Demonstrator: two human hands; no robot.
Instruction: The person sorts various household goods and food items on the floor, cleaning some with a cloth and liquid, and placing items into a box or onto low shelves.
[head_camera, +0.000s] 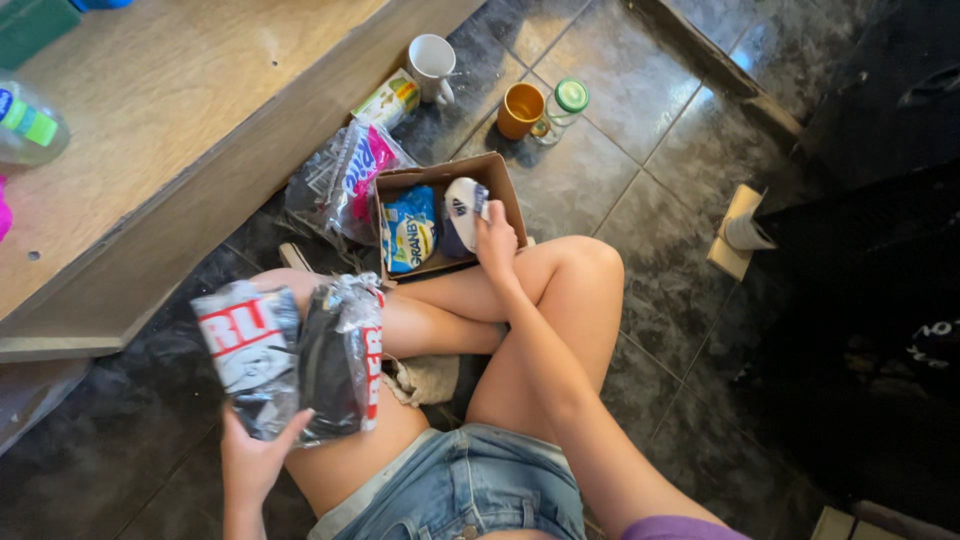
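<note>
Person sits cross-legged on a dark, glossy tiled floor (640, 160) with pale grout lines, seen from above.

Left hand (255, 455) grips from below a crinkled black, white and red plastic packet (290, 355), held up over the left thigh.

Right hand (495, 240) reaches forward, fingers closed on a small white and dark pouch (462, 212) at the right side of an open cardboard box (500, 175). Box rests on the floor just beyond the knees; a blue snack bag (408, 230) lies inside it at left.

A clear crumpled wrapper (340, 180) with pink print lies touching the box's left side. Beyond the box stand a white mug (432, 62), an orange cup (521, 108) and a green-lidded glass jar (565, 105), the cup and jar just beside each other.

At upper left, a pale wooden board (180, 110) with a raised edge slants across the floor; a clear plastic bottle (28, 125) lies on it. Right side of the room is dark; detail there cannot be made out.
</note>
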